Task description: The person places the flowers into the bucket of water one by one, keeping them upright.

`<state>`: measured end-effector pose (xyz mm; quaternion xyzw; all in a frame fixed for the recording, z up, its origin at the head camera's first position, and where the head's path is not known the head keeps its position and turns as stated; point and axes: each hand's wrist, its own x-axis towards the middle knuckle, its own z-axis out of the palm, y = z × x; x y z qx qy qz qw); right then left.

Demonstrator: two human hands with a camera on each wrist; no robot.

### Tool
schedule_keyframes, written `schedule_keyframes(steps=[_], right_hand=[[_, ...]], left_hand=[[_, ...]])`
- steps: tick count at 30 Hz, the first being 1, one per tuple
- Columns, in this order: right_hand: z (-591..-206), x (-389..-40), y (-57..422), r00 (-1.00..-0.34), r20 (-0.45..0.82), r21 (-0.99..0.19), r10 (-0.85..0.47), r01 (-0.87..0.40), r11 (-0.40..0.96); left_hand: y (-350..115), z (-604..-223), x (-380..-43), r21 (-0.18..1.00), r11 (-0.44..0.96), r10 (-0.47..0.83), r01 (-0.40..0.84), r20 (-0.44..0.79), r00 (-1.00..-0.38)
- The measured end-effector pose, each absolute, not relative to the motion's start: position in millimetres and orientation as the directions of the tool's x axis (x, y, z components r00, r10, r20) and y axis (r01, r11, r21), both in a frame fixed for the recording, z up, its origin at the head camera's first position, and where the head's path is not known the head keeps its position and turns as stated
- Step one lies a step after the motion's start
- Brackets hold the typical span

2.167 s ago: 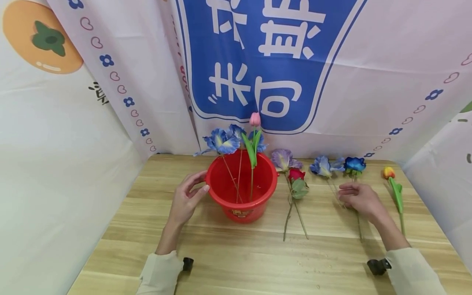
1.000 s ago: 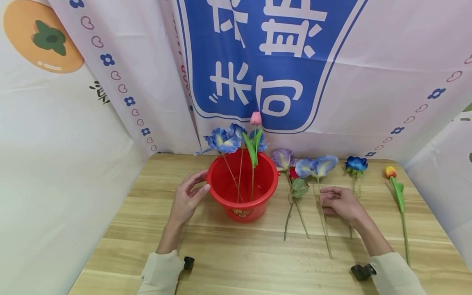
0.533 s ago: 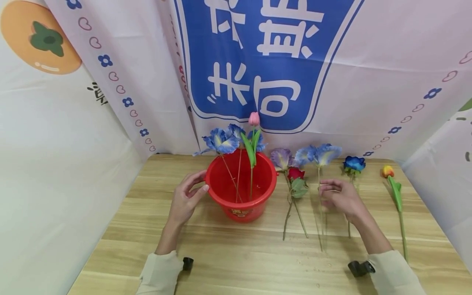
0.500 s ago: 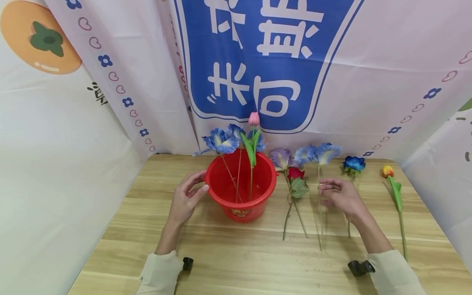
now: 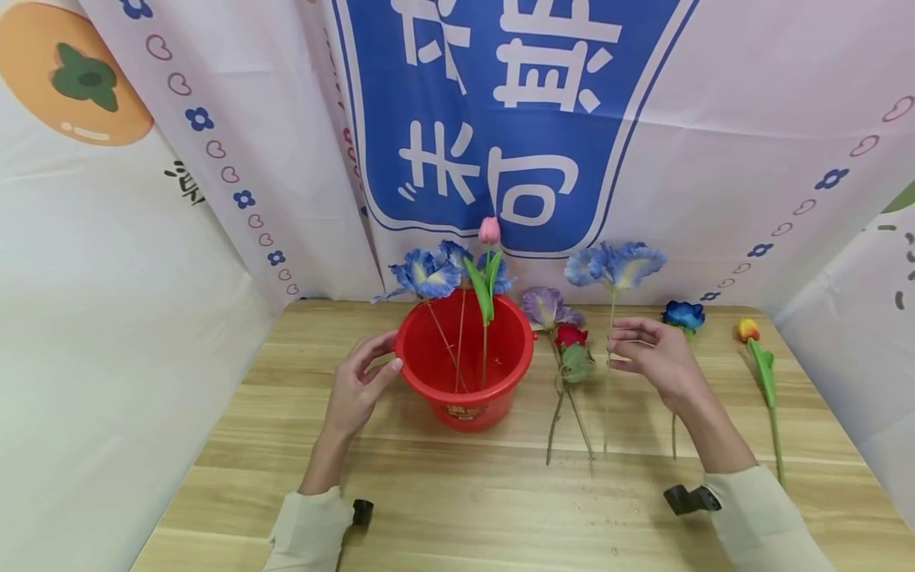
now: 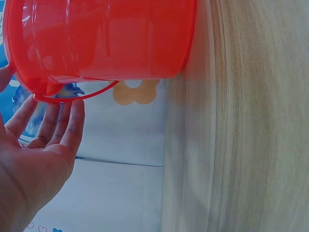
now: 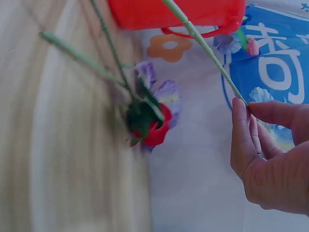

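My left hand (image 5: 360, 385) holds the red bucket (image 5: 472, 409) by the left side of its rim, thumb in front and fingers by the handle (image 6: 99, 93). Inside the bucket stand blue irises (image 5: 425, 274) and a pink tulip (image 5: 489, 230) with green leaves. My right hand (image 5: 661, 357) pinches the stem of another blue iris (image 5: 618, 266), raised upright off the table to the right of the bucket. In the right wrist view, thumb and fingertips meet on this green stem (image 7: 207, 48).
Between bucket and right hand, a purple iris (image 5: 545, 306) and a red rose (image 5: 570, 335) lie with crossed stems on the wooden table (image 5: 457, 492). Further right lie a blue rose (image 5: 684, 314) and an orange-yellow tulip (image 5: 747, 330). A printed cloth (image 5: 715, 159) hangs behind.
My right hand has taken the blue iris from beside the blue rose, moved it left, then lifted it off the table. My left hand has stayed at the bucket rim.
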<state>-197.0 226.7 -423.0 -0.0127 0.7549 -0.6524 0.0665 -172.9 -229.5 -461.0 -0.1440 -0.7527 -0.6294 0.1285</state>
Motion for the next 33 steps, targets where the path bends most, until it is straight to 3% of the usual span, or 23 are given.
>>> schedule_keyframes(steps=[15, 33], right_hand=[[-379, -207, 188, -0.995, -0.028, -0.999, -0.098, 0.026, 0.026], [-351, -224, 142, -0.997, 0.044, -0.999, -0.071, -0.042, -0.021]], left_hand=[[-229, -460, -173, 0.907, 0.147, 0.059, 0.395, 0.391, -0.918], [-230, -461, -173, 0.903, 0.159, 0.065, 0.399, 0.394, -0.917]])
